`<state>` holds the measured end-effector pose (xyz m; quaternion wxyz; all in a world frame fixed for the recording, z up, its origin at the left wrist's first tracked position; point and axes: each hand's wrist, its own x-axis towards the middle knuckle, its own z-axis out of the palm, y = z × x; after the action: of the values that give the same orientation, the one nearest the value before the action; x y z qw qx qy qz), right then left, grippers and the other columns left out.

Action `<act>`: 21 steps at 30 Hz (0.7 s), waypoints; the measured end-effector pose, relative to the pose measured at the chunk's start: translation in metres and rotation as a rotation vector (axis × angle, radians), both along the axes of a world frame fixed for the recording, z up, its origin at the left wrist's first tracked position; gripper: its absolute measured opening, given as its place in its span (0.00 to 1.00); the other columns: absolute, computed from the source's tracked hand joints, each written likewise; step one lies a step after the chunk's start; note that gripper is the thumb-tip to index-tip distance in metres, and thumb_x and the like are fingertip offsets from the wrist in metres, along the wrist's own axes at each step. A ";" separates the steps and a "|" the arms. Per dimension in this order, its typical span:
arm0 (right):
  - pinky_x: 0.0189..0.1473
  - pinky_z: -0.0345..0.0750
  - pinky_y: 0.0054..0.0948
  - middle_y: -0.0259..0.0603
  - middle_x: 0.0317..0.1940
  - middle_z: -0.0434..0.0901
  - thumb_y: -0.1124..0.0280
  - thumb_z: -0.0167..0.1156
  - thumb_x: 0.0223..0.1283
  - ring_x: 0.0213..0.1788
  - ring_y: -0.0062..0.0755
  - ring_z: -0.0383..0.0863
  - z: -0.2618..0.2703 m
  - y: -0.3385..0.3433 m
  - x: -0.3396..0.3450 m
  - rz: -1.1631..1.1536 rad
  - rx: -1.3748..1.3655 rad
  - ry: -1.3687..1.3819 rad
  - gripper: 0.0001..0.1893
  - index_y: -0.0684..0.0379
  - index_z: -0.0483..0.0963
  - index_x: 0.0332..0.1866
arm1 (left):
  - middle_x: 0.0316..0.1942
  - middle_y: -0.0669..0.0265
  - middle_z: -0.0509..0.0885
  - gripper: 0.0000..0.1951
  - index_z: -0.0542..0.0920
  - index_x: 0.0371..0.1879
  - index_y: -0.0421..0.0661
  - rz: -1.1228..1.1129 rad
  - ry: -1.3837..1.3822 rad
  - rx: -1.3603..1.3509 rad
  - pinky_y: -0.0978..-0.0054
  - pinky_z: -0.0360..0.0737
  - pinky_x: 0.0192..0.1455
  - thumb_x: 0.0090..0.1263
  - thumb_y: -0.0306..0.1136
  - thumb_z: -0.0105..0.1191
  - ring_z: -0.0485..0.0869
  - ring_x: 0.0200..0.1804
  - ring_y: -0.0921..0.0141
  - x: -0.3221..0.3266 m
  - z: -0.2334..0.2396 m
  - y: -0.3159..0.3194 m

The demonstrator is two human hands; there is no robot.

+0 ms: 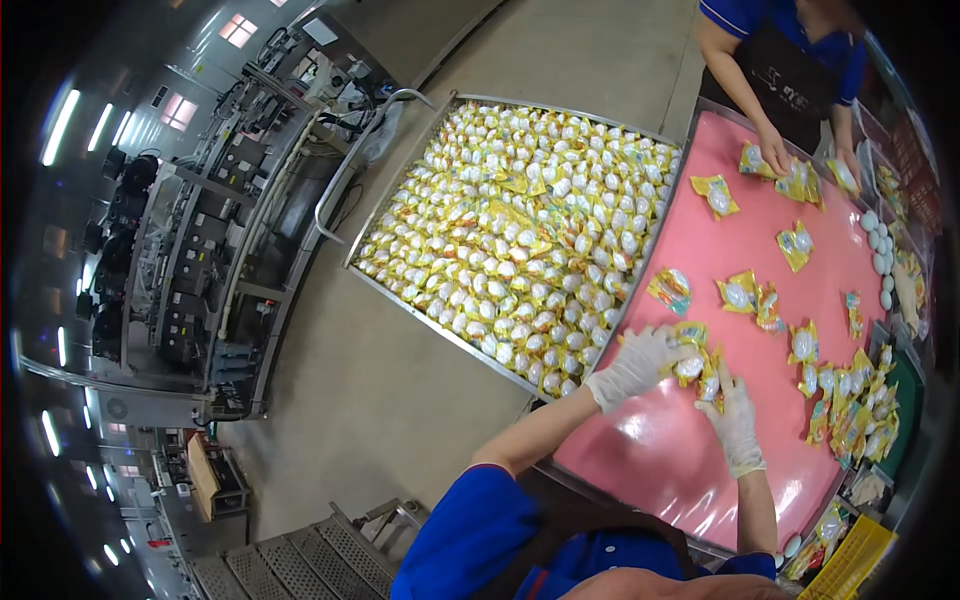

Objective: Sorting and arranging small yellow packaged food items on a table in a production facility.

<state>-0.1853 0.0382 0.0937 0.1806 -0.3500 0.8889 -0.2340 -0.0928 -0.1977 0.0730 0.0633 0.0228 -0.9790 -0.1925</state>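
Observation:
My left hand [637,364], in a thin whitish glove, grips a wrapped egg [688,367] in a yellow printed packet over the pink tabletop [622,465]. My right hand [731,427], gloved too, has its fingers around another yellow egg packet [709,386] touching the first. Part of each packet is hidden by my fingers. Just beyond my hands lie more packets, among them a yellow-and-teal one [670,290] and a pair side by side [739,292]. A heap of packets [855,405] sits to the right of my right hand.
A large metal-rimmed tray cart [480,349] full of packed eggs stands against the table's left edge. Bare pale eggs [879,262] line the right edge. Across the table a co-worker's hand [774,150] touches packets. A yellow crate [847,562] stands at lower right.

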 end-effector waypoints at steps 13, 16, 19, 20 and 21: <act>0.50 0.80 0.44 0.46 0.44 0.76 0.52 0.73 0.57 0.49 0.48 0.81 -0.072 -0.493 -0.033 0.444 -0.036 0.175 0.41 0.51 0.67 0.75 | 0.55 0.63 0.84 0.28 0.81 0.64 0.75 0.189 -0.052 -0.012 0.52 0.80 0.55 0.63 0.38 0.67 0.82 0.56 0.60 0.025 -0.061 -0.470; 0.54 0.79 0.44 0.48 0.50 0.78 0.49 0.71 0.59 0.52 0.50 0.80 -0.131 -0.574 -0.050 0.464 0.014 0.170 0.41 0.49 0.65 0.76 | 0.60 0.65 0.81 0.31 0.80 0.66 0.77 0.165 -0.078 -0.115 0.49 0.78 0.57 0.61 0.38 0.69 0.80 0.59 0.59 0.019 -0.093 -0.550; 0.59 0.77 0.50 0.48 0.57 0.77 0.41 0.69 0.58 0.57 0.54 0.79 -0.169 -0.625 -0.057 0.460 0.196 0.140 0.43 0.47 0.64 0.77 | 0.63 0.68 0.79 0.31 0.80 0.66 0.77 0.163 -0.221 -0.201 0.45 0.74 0.60 0.60 0.41 0.70 0.78 0.62 0.58 0.003 -0.143 -0.594; 0.60 0.76 0.53 0.48 0.60 0.77 0.38 0.67 0.58 0.59 0.55 0.78 -0.178 -0.636 -0.053 0.451 0.287 0.118 0.44 0.46 0.64 0.78 | 0.64 0.68 0.78 0.31 0.80 0.66 0.78 0.161 -0.284 -0.214 0.44 0.73 0.60 0.60 0.42 0.70 0.78 0.63 0.57 0.002 -0.164 -0.601; 0.62 0.73 0.58 0.48 0.62 0.76 0.35 0.66 0.56 0.62 0.56 0.76 -0.179 -0.642 -0.043 0.432 0.362 0.151 0.46 0.45 0.63 0.78 | 0.65 0.68 0.78 0.31 0.79 0.66 0.78 0.171 -0.296 -0.191 0.43 0.71 0.62 0.60 0.45 0.69 0.77 0.63 0.57 0.003 -0.180 -0.602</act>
<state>-0.2287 -0.6043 -0.0851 0.2193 -0.5097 0.8319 -0.0013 -0.0895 -0.8002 -0.1068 -0.0632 0.1281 -0.9859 -0.0874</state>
